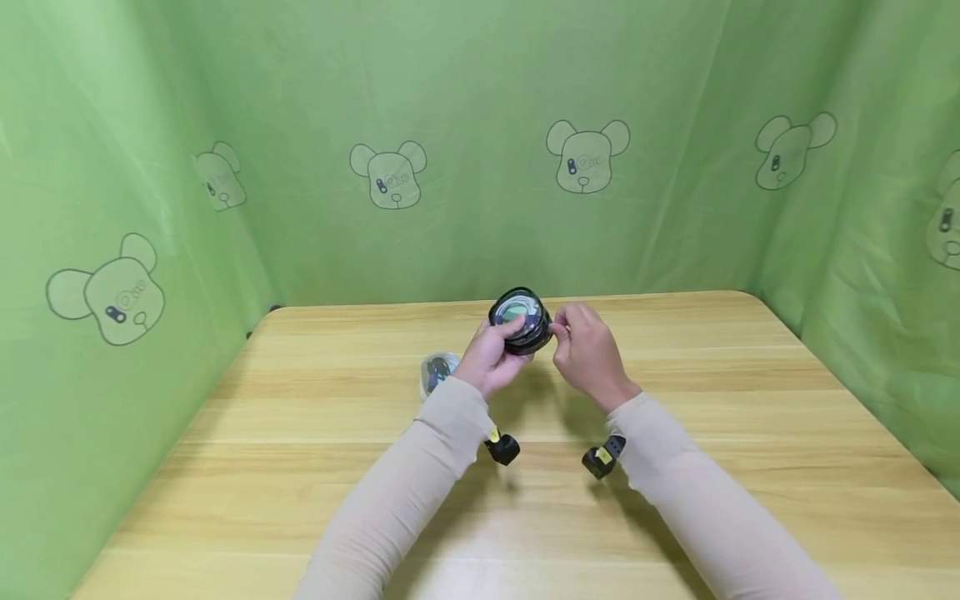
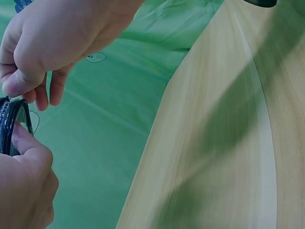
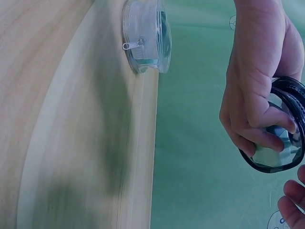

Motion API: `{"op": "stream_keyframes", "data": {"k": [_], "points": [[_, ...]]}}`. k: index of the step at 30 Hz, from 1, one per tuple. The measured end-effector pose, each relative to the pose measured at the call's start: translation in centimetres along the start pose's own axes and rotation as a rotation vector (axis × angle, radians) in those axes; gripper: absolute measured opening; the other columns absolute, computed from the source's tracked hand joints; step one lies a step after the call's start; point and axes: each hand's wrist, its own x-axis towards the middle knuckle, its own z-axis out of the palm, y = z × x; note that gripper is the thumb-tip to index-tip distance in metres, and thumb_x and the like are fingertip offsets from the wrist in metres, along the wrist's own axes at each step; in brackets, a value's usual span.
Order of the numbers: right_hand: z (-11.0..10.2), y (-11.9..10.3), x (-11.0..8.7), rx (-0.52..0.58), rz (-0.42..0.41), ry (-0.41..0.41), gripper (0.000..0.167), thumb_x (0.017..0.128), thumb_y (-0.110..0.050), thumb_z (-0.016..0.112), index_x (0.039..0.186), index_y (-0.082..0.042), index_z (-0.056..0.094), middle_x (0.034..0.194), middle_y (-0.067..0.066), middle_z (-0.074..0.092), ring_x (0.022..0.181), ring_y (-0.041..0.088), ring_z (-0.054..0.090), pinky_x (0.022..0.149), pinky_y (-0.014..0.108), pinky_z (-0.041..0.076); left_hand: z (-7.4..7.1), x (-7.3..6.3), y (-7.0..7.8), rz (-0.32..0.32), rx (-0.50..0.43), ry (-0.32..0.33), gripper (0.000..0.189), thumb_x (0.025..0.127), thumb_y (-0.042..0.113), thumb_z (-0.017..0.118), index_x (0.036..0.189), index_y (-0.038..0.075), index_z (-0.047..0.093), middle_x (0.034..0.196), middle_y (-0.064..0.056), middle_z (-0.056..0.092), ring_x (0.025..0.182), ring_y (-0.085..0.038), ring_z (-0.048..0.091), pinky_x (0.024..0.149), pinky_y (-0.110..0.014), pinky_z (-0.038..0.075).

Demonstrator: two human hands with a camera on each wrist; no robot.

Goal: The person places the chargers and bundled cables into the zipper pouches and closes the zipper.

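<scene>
My left hand holds a round clear pouch with black edges above the table, thumb across its clear face. Dark and pale contents show through that face. In the left wrist view, zipper teeth run along the side of the black-edged pouch. My right hand pinches at the zipper on the pouch's right side with thumb and forefinger; the zipper pull is mostly hidden by the fingertips. In the right wrist view, the left hand's fingers spread over the clear face.
A second round clear pouch with a white edge sits on the wooden table, just left of my left hand. Its zipper pull shows in the right wrist view. Green curtains with bear-head drawings stand around the table's back and sides.
</scene>
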Motion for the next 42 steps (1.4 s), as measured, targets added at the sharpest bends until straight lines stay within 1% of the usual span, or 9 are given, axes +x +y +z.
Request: {"op": "stream_keyframes", "data": {"k": [4, 12, 18, 25, 28, 32, 36, 39, 42], "points": [[0.0, 0.2, 0.1, -0.001, 0.004, -0.001, 0.011, 0.083, 0.006, 0.063, 0.084, 0.002, 0.052, 0.077, 0.015, 0.053, 0.070, 0.031, 0.052, 0.063, 0.043, 0.051, -0.1, -0.1, 0.2, -0.013, 0.025, -0.023, 0.052, 0.095, -0.004, 0.051, 0.140, 0.019, 0.038, 0.139, -0.017, 0.044, 0.126, -0.034, 0.046, 0.094, -0.035, 0.047], [-0.2, 0.3, 0.2, -0.001, 0.017, 0.020, 0.015, 0.080, 0.009, 0.065, 0.084, 0.002, 0.052, 0.077, 0.015, 0.053, 0.069, 0.032, 0.052, 0.063, 0.045, 0.051, -0.1, -0.3, 0.4, -0.050, 0.080, -0.073, 0.050, 0.096, -0.004, 0.049, 0.140, 0.017, 0.036, 0.138, -0.017, 0.046, 0.120, -0.031, 0.050, 0.090, -0.035, 0.051], [-0.2, 0.3, 0.2, 0.003, 0.018, 0.009, 0.014, 0.082, 0.008, 0.064, 0.085, 0.002, 0.052, 0.077, 0.015, 0.053, 0.069, 0.032, 0.052, 0.063, 0.044, 0.051, -0.3, -0.3, 0.5, -0.062, 0.072, -0.082, 0.052, 0.095, -0.005, 0.050, 0.139, 0.017, 0.033, 0.137, -0.018, 0.045, 0.121, -0.032, 0.050, 0.089, -0.035, 0.053], [-0.3, 0.3, 0.2, 0.017, 0.027, 0.014, 0.013, 0.083, 0.007, 0.064, 0.084, 0.002, 0.052, 0.076, 0.014, 0.053, 0.067, 0.029, 0.052, 0.059, 0.041, 0.050, -0.1, -0.4, 0.6, -0.067, 0.077, -0.091, 0.054, 0.095, -0.005, 0.049, 0.141, 0.019, 0.032, 0.139, -0.019, 0.043, 0.124, -0.034, 0.048, 0.083, -0.033, 0.055], [-0.5, 0.4, 0.1, 0.034, 0.031, 0.011, 0.012, 0.083, 0.006, 0.065, 0.084, 0.002, 0.054, 0.076, 0.013, 0.054, 0.066, 0.027, 0.052, 0.058, 0.039, 0.050, 0.0, -0.4, 0.6, -0.062, 0.077, -0.070, 0.054, 0.095, -0.005, 0.049, 0.140, 0.020, 0.032, 0.140, -0.020, 0.042, 0.126, -0.036, 0.046, 0.088, -0.036, 0.054], [-0.8, 0.6, -0.1, 0.024, 0.028, 0.000, 0.008, 0.084, 0.001, 0.065, 0.088, 0.003, 0.057, 0.078, 0.014, 0.058, 0.069, 0.028, 0.056, 0.061, 0.040, 0.052, 0.0, -0.4, 0.5, -0.047, 0.071, -0.038, 0.058, 0.094, -0.007, 0.050, 0.141, 0.021, 0.031, 0.141, -0.021, 0.039, 0.128, -0.038, 0.045, 0.099, -0.044, 0.047], [-1.2, 1.1, -0.4, -0.038, 0.052, -0.006, 0.017, 0.087, -0.005, 0.064, 0.099, 0.005, 0.060, 0.089, 0.019, 0.063, 0.081, 0.033, 0.059, 0.073, 0.046, 0.052, -0.2, -0.4, 0.5, -0.031, 0.085, -0.020, 0.063, 0.093, -0.007, 0.052, 0.143, 0.024, 0.028, 0.140, -0.022, 0.037, 0.127, -0.039, 0.045, 0.101, -0.047, 0.044], [-1.6, 1.6, -0.7, -0.126, 0.092, -0.037, 0.032, 0.089, -0.017, 0.063, 0.115, 0.003, 0.059, 0.107, 0.023, 0.062, 0.097, 0.040, 0.058, 0.083, 0.054, 0.048, -0.3, -0.5, 0.5, -0.027, 0.096, -0.009, 0.064, 0.093, -0.006, 0.053, 0.142, 0.026, 0.027, 0.140, -0.023, 0.036, 0.127, -0.040, 0.046, 0.100, -0.048, 0.045], [-2.2, 1.9, -0.9, -0.229, 0.137, -0.112, 0.047, 0.091, -0.029, 0.061, 0.130, -0.005, 0.055, 0.128, 0.027, 0.053, 0.115, 0.045, 0.050, 0.097, 0.061, 0.039, -0.3, -0.6, 0.4, -0.027, 0.107, -0.005, 0.063, 0.093, -0.008, 0.052, 0.141, 0.024, 0.028, 0.141, -0.024, 0.036, 0.127, -0.041, 0.045, 0.101, -0.050, 0.044]]}}
